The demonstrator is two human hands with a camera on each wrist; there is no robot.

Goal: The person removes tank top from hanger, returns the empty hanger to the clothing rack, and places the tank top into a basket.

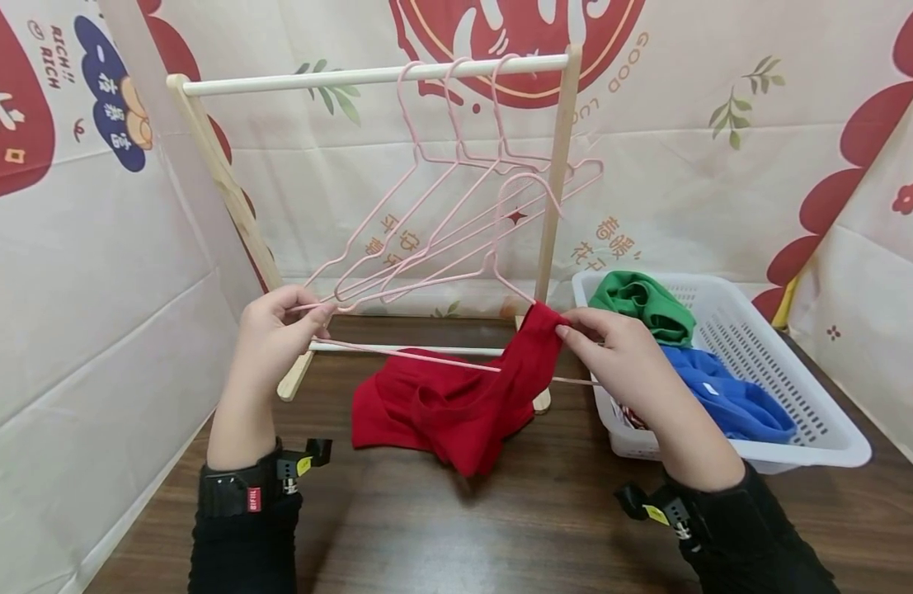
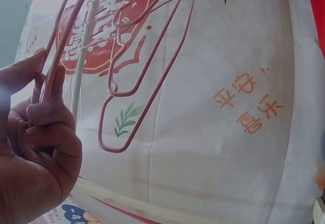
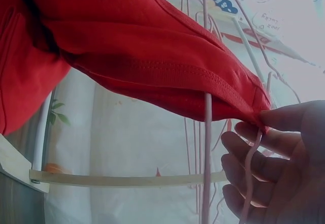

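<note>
My left hand (image 1: 278,326) pinches one end of a pink clothes hanger (image 1: 426,284), which I hold up in front of the rack with its hook on top. Thumb and fingertips close round the hanger's bend in the left wrist view. A red garment (image 1: 441,404) hangs from the hanger's other side and droops low over the table. My right hand (image 1: 623,346) pinches the garment's upper edge. In the right wrist view the hanger's bottom bar (image 3: 207,148) passes through the red fabric's opening, and its sloping arm (image 3: 250,168) comes out by my fingers.
Behind stands a wooden rack with a white rail (image 1: 300,81), where three pink hangers (image 1: 456,157) hang near the right post (image 1: 558,181). To the right, a white plastic basket (image 1: 835,437) holds a green garment (image 1: 642,305) and a blue garment (image 1: 731,396).
</note>
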